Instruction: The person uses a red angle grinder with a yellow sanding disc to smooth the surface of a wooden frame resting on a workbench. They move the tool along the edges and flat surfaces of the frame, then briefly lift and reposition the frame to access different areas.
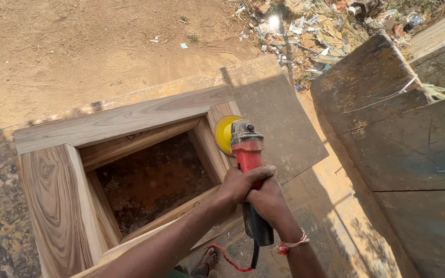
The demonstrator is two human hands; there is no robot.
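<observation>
Both my hands grip a red and black angle grinder (247, 154) with a yellow sanding disc (223, 133). My left hand (242, 183) wraps the red body from the left, and my right hand (269, 201) holds it just behind, with a red thread band on the wrist. The disc rests against the right side piece of a wooden frame (119, 121), which lies flat with an open rectangular middle. The grinder's black rear and red cord (233, 262) hang down below my hands.
The frame lies on a dark stone-like slab (279, 118). Large dark weathered boards (403, 134) stand to the right. Sandy ground stretches beyond, with scattered litter (310, 31) at the top right. A sandalled foot (205, 263) shows at the bottom.
</observation>
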